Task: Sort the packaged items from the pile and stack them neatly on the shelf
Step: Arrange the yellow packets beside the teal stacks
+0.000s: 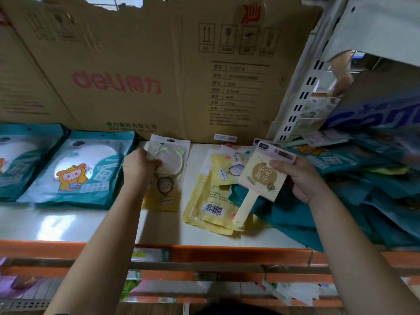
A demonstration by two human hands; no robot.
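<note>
Packaged cream paddle (259, 180): fingers of the right hand (302, 178) curl round its card edge, holding it above the yellow packets (204, 201). The left hand (141, 165) grips a clear round-pad packet (169, 153) at the middle of the shelf (68, 223). Advisable: lay like on like, edges squared, beside the teal stacks (77, 169).

Glossy plastic packets (77, 165), matt cardboard box (145, 64)

This is a shop. Barcoded packets (204, 201) lie on a white shelf (68, 226) with an orange front rail (227, 254); a printed shipping carton (136, 64) stands behind.
</note>
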